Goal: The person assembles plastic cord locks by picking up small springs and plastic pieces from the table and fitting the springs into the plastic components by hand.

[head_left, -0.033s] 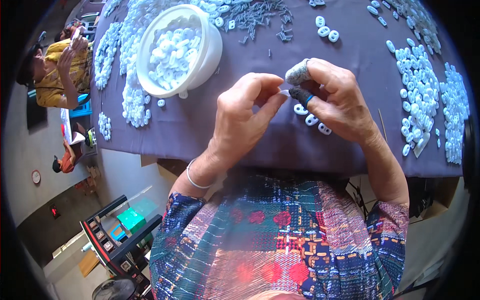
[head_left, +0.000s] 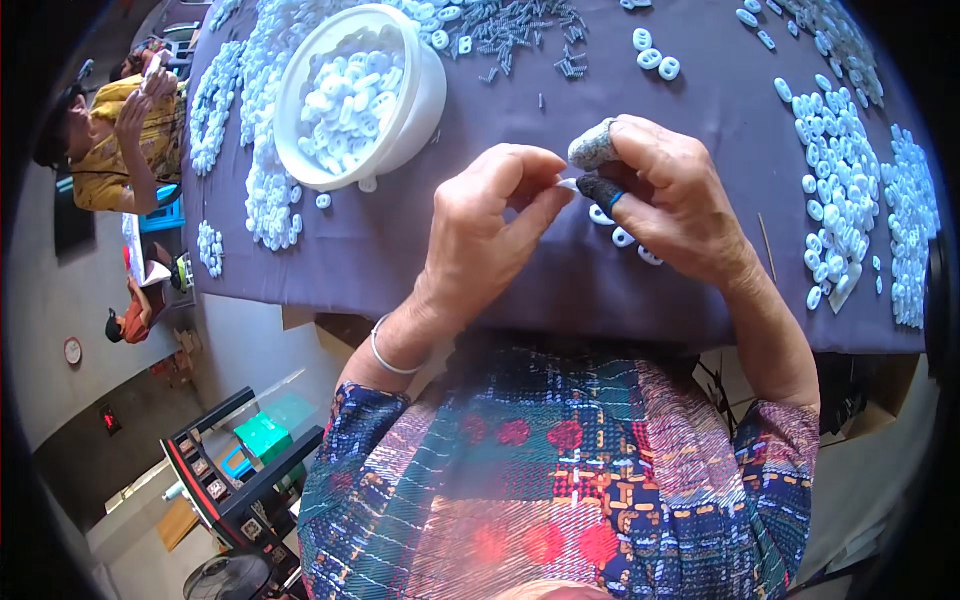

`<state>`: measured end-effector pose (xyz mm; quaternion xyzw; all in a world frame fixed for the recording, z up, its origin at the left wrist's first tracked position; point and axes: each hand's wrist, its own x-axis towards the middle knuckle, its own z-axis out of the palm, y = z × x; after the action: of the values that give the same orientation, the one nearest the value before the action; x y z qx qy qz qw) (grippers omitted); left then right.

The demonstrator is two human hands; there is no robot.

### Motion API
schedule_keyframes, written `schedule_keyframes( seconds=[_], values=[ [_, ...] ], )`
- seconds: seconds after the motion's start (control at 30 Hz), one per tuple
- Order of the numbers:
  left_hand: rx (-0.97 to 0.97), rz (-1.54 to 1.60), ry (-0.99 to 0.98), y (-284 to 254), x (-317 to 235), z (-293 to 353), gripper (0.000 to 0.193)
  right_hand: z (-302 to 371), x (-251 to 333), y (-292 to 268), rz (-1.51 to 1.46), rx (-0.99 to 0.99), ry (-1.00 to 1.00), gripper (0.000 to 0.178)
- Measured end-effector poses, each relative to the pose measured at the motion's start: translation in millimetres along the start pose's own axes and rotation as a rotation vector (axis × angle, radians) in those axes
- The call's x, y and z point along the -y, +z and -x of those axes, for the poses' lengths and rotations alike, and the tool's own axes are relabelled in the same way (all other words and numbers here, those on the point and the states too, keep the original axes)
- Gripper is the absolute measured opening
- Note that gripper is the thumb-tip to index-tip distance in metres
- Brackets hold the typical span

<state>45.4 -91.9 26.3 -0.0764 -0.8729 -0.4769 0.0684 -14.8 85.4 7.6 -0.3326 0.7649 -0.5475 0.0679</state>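
Over the dark cloth-covered table, my left hand [head_left: 482, 220] pinches a small white plastic piece [head_left: 568, 184] between thumb and forefinger. My right hand [head_left: 678, 195] meets it from the other side, its fingers curled in and its thumb at the piece. A grey cover wraps its forefinger and a black one its thumb. Most of the white piece is hidden by fingertips. Just below the right thumb lie a few white oval pieces with two holes [head_left: 622, 237], partly covered by the hand. A single small screw [head_left: 541, 101] lies beyond my hands.
A white bucket [head_left: 425, 110] full of white oval pieces stands at the left, with more heaped around it [head_left: 270, 200]. Grey screws [head_left: 515, 40] are piled at the back. Further white pieces [head_left: 835, 180] spread on the right, near a thin stick [head_left: 766, 247]. Other people [head_left: 115, 160] sit at far left.
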Motion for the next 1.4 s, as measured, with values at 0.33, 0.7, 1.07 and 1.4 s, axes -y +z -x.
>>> schedule_keyframes(
  seconds=[0.33,0.7,1.07,1.4],
  values=[
    [-0.023,0.044,0.002,2,13,7,0.012,2,-2,6,0.301,0.042,-0.236,0.03],
    [-0.008,0.227,-0.226,2,15,9,0.017,2,-6,13,0.303,0.073,-0.158,0.03],
    [0.025,0.302,-0.235,0,20,6,0.013,0,-11,13,0.428,0.073,-0.266,0.031],
    [0.113,0.29,-0.506,-17,11,3,0.016,1,-8,14,0.449,0.084,-0.257,0.029]
  ],
)
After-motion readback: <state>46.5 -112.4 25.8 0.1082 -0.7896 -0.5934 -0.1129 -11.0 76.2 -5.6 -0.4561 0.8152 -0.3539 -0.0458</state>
